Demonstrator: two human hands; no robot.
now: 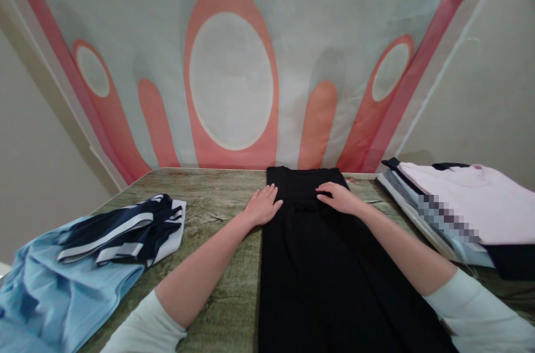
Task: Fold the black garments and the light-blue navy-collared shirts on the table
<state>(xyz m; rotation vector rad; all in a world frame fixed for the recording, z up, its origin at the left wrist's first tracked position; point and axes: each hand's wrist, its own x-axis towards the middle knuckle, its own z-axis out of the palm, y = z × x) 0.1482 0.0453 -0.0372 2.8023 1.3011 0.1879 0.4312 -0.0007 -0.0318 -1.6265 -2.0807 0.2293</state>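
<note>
As L hand [263, 206] (flat, fingers a bit apart) & R hand [338, 197] (loosely bent, no grip seen) touch black garment [309, 269] on counter [225, 297], step's prob. smoothing; next needs light, even pressure.

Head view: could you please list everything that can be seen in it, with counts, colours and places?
Black garment: one, black, flat on the table, under both hands
Light blue garment: one, light blue, table's left side
Striped garment: one, navy with white stripes, on the light blue garment
Pale fabric: one piece showing, whitish, at the striped garment's right edge
Clothes stack: one, pale pink on top, grey and black layers below, right side; layers too overlapped to count
Table: one, brown-grey wood grain, beneath the clothes
Backdrop: one, pale grey with coral shapes, behind the table
Sleeves: two, white, lower frame
Left hand: one, bare, black garment's upper left edge
Right hand: one, bare, its upper right
</note>
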